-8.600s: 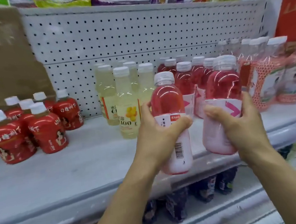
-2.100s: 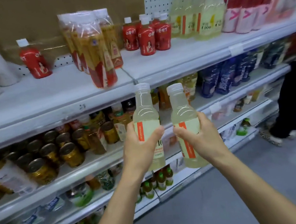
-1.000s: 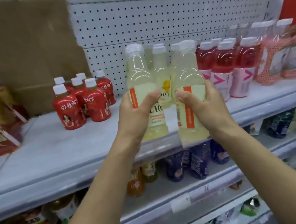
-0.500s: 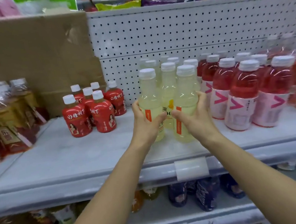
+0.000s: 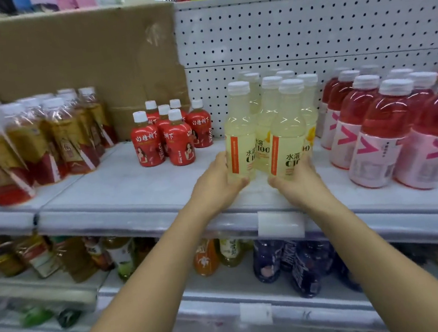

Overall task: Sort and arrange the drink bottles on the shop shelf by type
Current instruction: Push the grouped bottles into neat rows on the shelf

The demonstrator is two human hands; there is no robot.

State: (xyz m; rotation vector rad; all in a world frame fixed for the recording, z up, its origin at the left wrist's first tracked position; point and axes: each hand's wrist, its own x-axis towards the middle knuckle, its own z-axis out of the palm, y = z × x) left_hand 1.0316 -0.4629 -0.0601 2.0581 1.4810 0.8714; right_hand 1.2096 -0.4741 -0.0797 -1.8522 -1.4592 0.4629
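in the head view, the left yellow bottle (image 5: 239,136) is being gripped low around its base by the left hand (image 5: 214,185). the right yellow bottle (image 5: 289,136) is being gripped the same way by the right hand (image 5: 299,181). both are being stood, it seems, on the upper shelf (image 5: 134,191) just ahead of the hands, at the front of the yellow row (image 5: 311,102).

a tip-over is being risked, it is judged, because tall bottles are being held only near the bottom. a hard push could be sending the row behind back against the pegboard (image 5: 306,27).

right of the right hand, pink bottles (image 5: 371,136) are being crowded near, so little room is being left there. left of the left hand, small red bottles (image 5: 161,139) are being kept apart, with wrapped amber packs (image 5: 34,142) farther left.
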